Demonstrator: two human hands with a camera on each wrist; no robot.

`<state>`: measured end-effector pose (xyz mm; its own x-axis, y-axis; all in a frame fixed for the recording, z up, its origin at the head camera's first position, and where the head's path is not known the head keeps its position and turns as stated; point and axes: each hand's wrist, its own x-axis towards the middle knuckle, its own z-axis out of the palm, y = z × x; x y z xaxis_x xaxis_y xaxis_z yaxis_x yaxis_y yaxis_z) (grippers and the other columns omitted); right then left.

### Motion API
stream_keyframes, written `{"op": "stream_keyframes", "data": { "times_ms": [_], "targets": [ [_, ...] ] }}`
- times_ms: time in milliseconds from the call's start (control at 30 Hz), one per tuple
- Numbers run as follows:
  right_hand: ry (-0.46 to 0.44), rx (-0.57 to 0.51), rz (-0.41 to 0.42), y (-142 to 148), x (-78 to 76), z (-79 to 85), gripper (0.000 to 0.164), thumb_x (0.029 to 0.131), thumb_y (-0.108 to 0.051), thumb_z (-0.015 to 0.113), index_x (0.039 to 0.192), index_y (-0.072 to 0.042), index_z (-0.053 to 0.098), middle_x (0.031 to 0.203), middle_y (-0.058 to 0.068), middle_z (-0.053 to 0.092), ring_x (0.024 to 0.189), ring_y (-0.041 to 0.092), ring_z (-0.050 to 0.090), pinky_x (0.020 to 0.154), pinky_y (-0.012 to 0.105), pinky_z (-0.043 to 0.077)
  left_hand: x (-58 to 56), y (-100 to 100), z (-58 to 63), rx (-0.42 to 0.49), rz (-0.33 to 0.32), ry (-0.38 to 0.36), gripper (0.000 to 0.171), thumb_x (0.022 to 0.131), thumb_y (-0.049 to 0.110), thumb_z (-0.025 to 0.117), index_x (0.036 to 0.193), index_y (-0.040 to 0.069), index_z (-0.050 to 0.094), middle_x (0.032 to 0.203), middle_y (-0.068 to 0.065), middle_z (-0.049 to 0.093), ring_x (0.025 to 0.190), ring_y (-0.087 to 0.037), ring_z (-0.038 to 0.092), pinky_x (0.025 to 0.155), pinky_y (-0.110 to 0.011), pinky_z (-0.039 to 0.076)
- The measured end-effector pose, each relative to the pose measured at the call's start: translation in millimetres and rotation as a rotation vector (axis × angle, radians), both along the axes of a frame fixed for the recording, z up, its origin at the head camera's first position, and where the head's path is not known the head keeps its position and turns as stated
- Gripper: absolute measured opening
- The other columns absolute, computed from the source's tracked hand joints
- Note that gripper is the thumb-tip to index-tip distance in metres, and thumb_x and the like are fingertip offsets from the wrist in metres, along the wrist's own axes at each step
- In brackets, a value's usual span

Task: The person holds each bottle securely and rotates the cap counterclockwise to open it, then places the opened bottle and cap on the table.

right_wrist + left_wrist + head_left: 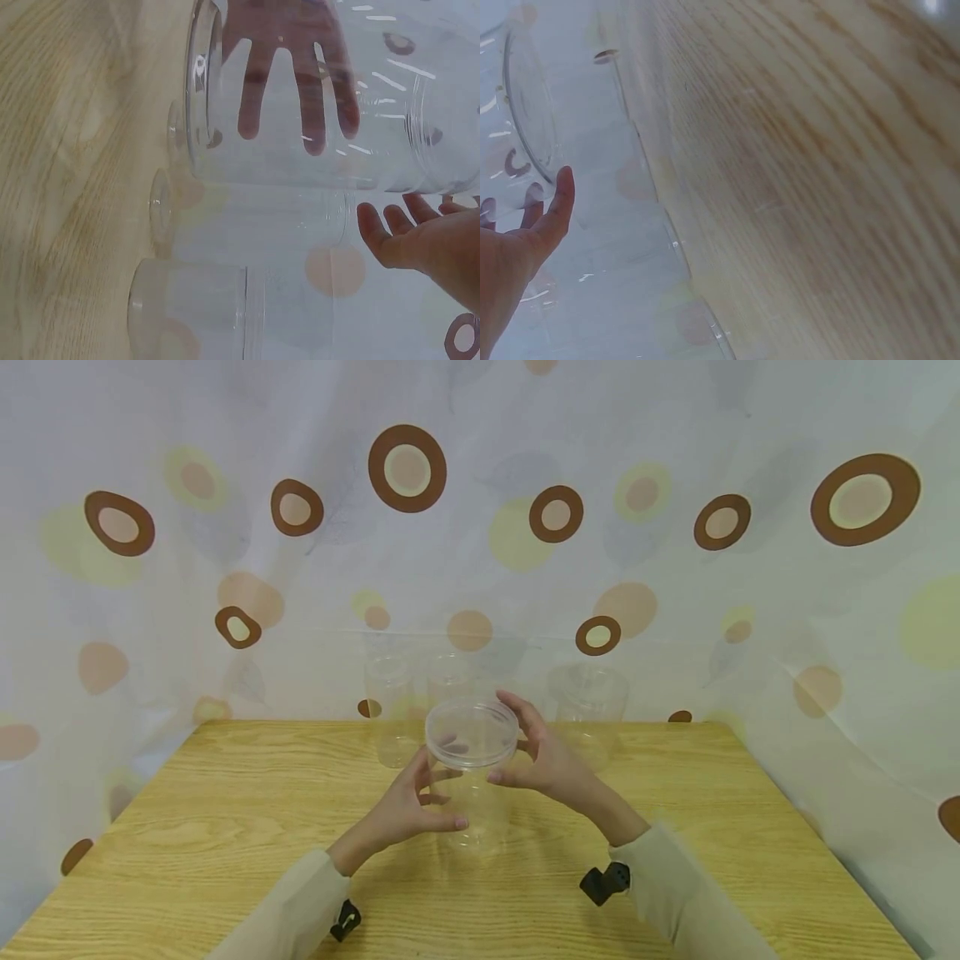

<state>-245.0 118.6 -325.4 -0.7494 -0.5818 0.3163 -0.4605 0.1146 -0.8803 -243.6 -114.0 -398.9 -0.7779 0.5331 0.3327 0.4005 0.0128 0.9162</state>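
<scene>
A clear plastic jar (474, 814) with a ridged, see-through lid (472, 732) stands upright between both hands, in the middle of the head view. My left hand (405, 810) grips its lower side, thumb across the front and fingers behind. The right hand (551, 760) holds the top from the right, its thumb just under the lid's edge and a finger up behind the rim. Through the clear wall in the right wrist view, the left fingers (259, 94) show spread against the jar. The left wrist view catches the jar's round base (532, 105) facing the table.
Behind the held jar, two narrow clear jars (393, 718) stand at the back left of the wooden table (262, 827). A wider clear jar (596, 706) is at the back right. A patterned sheet (465, 568) hangs along the table's far edge.
</scene>
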Motion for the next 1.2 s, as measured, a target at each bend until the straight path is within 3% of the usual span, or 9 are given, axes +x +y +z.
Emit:
{"op": "stream_keyframes", "data": {
  "times_ms": [133, 233, 400, 533, 667, 833, 967, 1033, 1200],
  "targets": [
    [0.003, 0.009, -0.086, -4, 7.2, -3.2, 0.094, 0.075, -0.026, 0.076, 0.145, -0.020, 0.014, 0.147, 0.007, 0.024, 0.129, 0.035, 0.033, 0.099, 0.056, 0.035, -0.8, 0, -1.0, 0.008, 0.003, 0.000, 0.099, 0.072, 0.013, 0.078, 0.145, 0.033, 0.014, 0.149, 0.000, 0.020, 0.127, -0.037, 0.038, 0.089, -0.056, 0.043],
    [0.025, 0.005, -0.144, -8, 9.7, -3.3, 0.092, 0.075, -0.026, 0.076, 0.144, -0.017, 0.016, 0.146, 0.006, 0.028, 0.132, 0.029, 0.030, 0.102, 0.054, 0.031, -0.9, 0, -1.6, 0.011, 0.009, 0.000, 0.099, 0.072, 0.013, 0.078, 0.145, 0.033, 0.014, 0.149, 0.000, 0.021, 0.127, -0.037, 0.039, 0.089, -0.054, 0.044],
    [0.034, -0.016, -0.160, -11, 9.2, -2.0, 0.086, 0.076, -0.024, 0.075, 0.143, -0.016, 0.021, 0.143, 0.006, 0.033, 0.131, 0.026, 0.031, 0.103, 0.053, 0.030, 0.1, 1, -1.3, 0.013, 0.012, 0.000, 0.101, 0.072, 0.012, 0.078, 0.145, 0.034, 0.012, 0.149, -0.001, 0.021, 0.127, -0.038, 0.039, 0.088, -0.051, 0.046],
    [0.023, -0.032, -0.090, -8, 3.6, -1.6, 0.084, 0.077, -0.025, 0.074, 0.142, -0.017, 0.023, 0.142, 0.007, 0.032, 0.129, 0.028, 0.033, 0.100, 0.053, 0.034, 0.5, 0, -0.4, 0.009, 0.011, -0.005, 0.101, 0.072, 0.013, 0.078, 0.145, 0.034, 0.012, 0.149, -0.001, 0.021, 0.127, -0.038, 0.039, 0.088, -0.051, 0.046],
    [-0.026, -0.038, 0.038, -1, -5.1, 1.1, 0.083, 0.078, -0.023, 0.073, 0.143, -0.016, 0.022, 0.142, 0.008, 0.030, 0.124, 0.029, 0.037, 0.095, 0.046, 0.041, 1.1, -1, 0.6, 0.001, -0.001, -0.014, 0.101, 0.072, 0.013, 0.078, 0.145, 0.034, 0.012, 0.149, -0.002, 0.022, 0.126, -0.036, 0.040, 0.089, -0.049, 0.046],
    [-0.088, -0.024, 0.193, 9, -14.5, 4.4, 0.081, 0.080, -0.019, 0.071, 0.144, -0.017, 0.020, 0.142, 0.008, 0.029, 0.124, 0.025, 0.036, 0.095, 0.037, 0.041, 1.9, -2, -0.2, -0.009, -0.027, -0.032, 0.101, 0.071, 0.013, 0.078, 0.145, 0.033, 0.013, 0.149, -0.002, 0.022, 0.125, -0.034, 0.041, 0.089, -0.046, 0.047],
    [-0.101, -0.019, 0.231, 12, -15.5, 4.2, 0.085, 0.080, -0.020, 0.071, 0.146, -0.017, 0.016, 0.145, 0.009, 0.025, 0.128, 0.027, 0.032, 0.097, 0.040, 0.039, 1.9, -2, -1.8, -0.012, -0.029, -0.034, 0.101, 0.071, 0.013, 0.079, 0.145, 0.033, 0.013, 0.149, -0.002, 0.022, 0.126, -0.034, 0.041, 0.089, -0.045, 0.047],
    [-0.083, -0.025, 0.211, 11, -13.4, 3.6, 0.088, 0.080, -0.021, 0.071, 0.146, -0.017, 0.013, 0.147, 0.010, 0.021, 0.130, 0.030, 0.030, 0.099, 0.046, 0.038, 1.9, -1, -2.3, -0.009, -0.017, -0.032, 0.102, 0.071, 0.013, 0.079, 0.145, 0.033, 0.013, 0.148, -0.002, 0.023, 0.125, -0.034, 0.042, 0.089, -0.044, 0.047],
    [0.025, -0.020, 0.036, 6, -3.9, 1.3, 0.094, 0.076, -0.025, 0.075, 0.145, -0.021, 0.011, 0.149, 0.009, 0.020, 0.133, 0.027, 0.026, 0.103, 0.053, 0.031, 2.4, -1, -1.8, 0.003, 0.018, -0.019, 0.102, 0.070, 0.012, 0.079, 0.145, 0.034, 0.014, 0.148, -0.002, 0.024, 0.125, -0.034, 0.042, 0.088, -0.046, 0.047]
  ]
}}
